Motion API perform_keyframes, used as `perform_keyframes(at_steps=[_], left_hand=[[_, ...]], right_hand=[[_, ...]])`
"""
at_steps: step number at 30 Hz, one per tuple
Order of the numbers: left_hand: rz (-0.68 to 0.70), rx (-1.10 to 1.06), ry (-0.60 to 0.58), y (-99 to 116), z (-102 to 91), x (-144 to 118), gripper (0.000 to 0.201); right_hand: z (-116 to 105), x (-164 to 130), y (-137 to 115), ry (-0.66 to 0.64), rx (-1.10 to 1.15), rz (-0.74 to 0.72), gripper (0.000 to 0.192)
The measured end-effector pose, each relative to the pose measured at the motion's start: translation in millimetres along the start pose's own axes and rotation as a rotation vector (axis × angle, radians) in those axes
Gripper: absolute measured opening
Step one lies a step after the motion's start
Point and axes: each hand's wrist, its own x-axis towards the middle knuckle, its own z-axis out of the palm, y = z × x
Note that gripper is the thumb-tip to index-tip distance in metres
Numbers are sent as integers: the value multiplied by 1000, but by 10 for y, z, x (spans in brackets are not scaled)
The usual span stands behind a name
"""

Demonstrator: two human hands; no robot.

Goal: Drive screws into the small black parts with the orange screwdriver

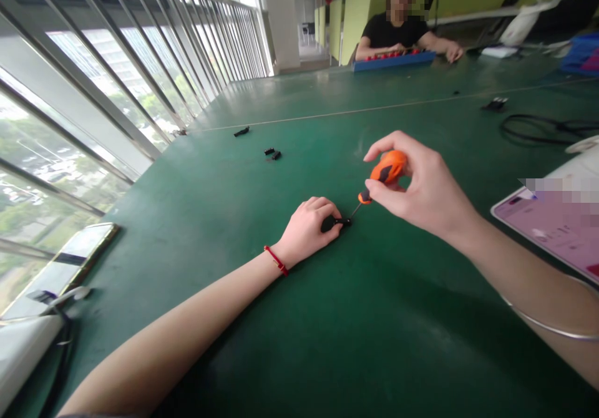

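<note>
My left hand (311, 228) is closed around a small black part (331, 223) and holds it down on the green table (224, 206). I cannot make out what kind of part it is. An orange and black screwdriver (389, 167) is in my right hand (421, 184), gripped by the handle between thumb and fingers. Its thin shaft slants down to the left, and the tip meets the right end of the black part. The fingers of my left hand hide much of that part.
Small black pieces (272, 153) and another black piece (242, 131) lie farther back. At right are a phone or tablet with a pink screen (552, 231) and a black cable (543, 128). A phone (88, 249) lies left, by the railing. Across the table sits a person (397, 34) behind a blue tray (395, 62).
</note>
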Motion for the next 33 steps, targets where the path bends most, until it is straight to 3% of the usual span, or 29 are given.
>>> perform_keyframes(at_steps=[2,9,12,19,22,28,31,33], left_hand=[[-2,1,3,3,0,0,7],[-14,-29,11,-6,10,6,9],[-20,-35,16,-9,13,4,9],[-17,-42,15,-11,12,1,7],[-17,-42,14,-8,5,5,7],[-25,-23,14,8,1,2,8],[-25,-7,16,11,6,-3,8],[-18,2,19,8,10,-7,8]], right_hand=[[3,-4,8,-6,12,18,28],[-23,-25,21,47,-2,0,12],[-32,-21,39,12,47,-5,25],[-11,-23,38,1,54,-8,9],[-1,-33,30,-21,63,-4,18],[17,-56,27,-11,45,-10,9],[27,-60,49,-24,94,-48,26],[28,-63,59,-32,77,-56,27]])
